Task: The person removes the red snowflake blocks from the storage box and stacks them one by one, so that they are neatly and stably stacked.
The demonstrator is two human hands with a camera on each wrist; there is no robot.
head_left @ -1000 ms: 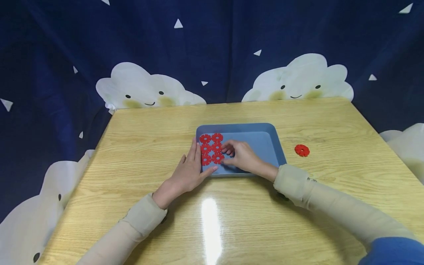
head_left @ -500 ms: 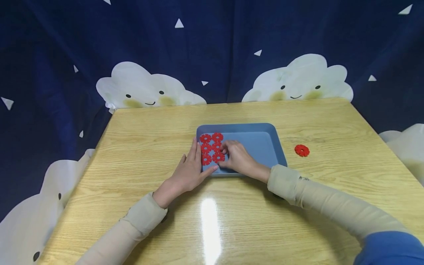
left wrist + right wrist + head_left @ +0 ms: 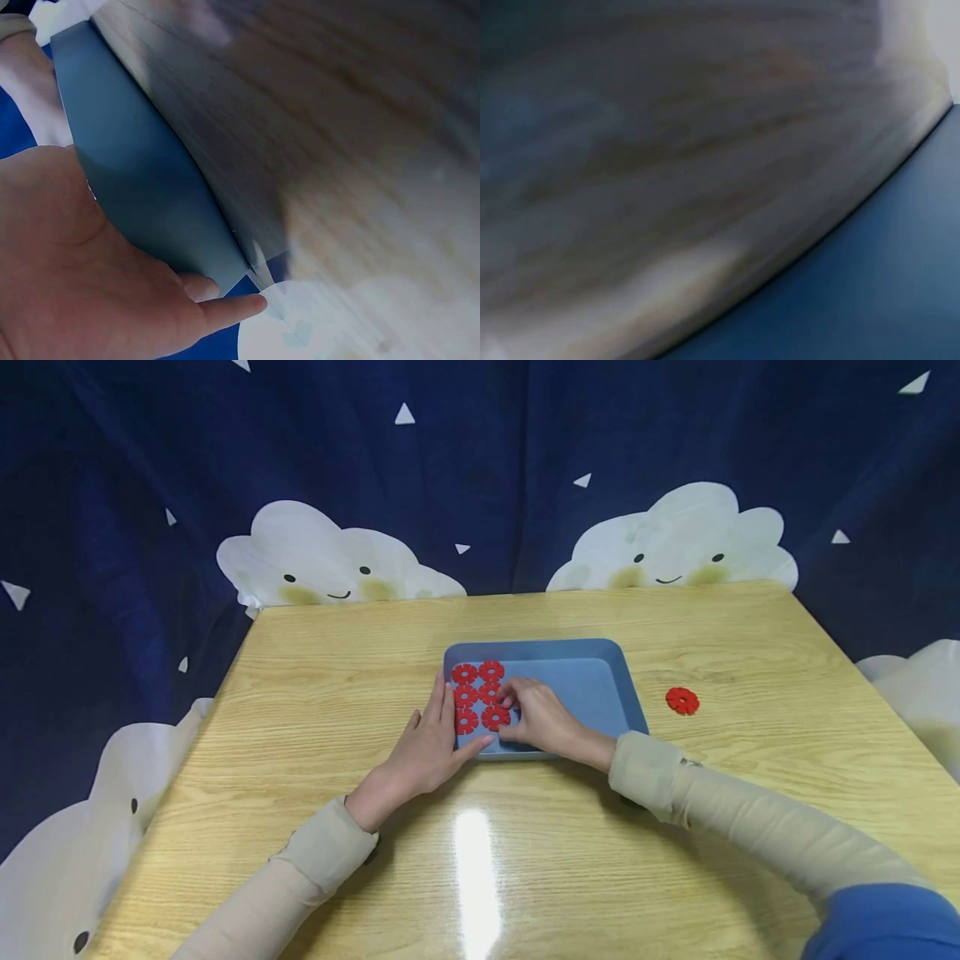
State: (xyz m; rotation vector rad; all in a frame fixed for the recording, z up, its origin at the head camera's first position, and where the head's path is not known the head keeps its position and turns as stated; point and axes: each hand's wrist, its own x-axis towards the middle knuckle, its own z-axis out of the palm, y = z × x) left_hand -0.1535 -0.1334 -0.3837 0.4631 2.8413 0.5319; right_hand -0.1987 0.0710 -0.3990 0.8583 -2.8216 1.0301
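A shallow blue tray (image 3: 577, 677) lies on the table, with several red notched snowflake discs (image 3: 465, 697) in two columns at its left end. My left hand (image 3: 427, 752) rests along the tray's left wall with straight fingers, its thumb over the near left corner. In the left wrist view, the left palm (image 3: 82, 262) lies against the outside of the tray wall (image 3: 142, 157). Over the tray, my right hand (image 3: 543, 718) has curled fingers, with thumb and fingertips at the right edge of the nearest right-column disc (image 3: 496, 718). Its fingers partly cover the middle disc.
One more red snowflake disc (image 3: 682, 701) lies on the wooden table (image 3: 360, 668), right of the tray. A dark blue curtain (image 3: 337, 443) with cloud prints hangs behind the table. The right wrist view shows only blurred wood grain and blue.
My right hand has moved slightly left onto the nearest right-column disc, which has shifted a little to the right, apart from its left neighbour. My left hand has stayed in place.
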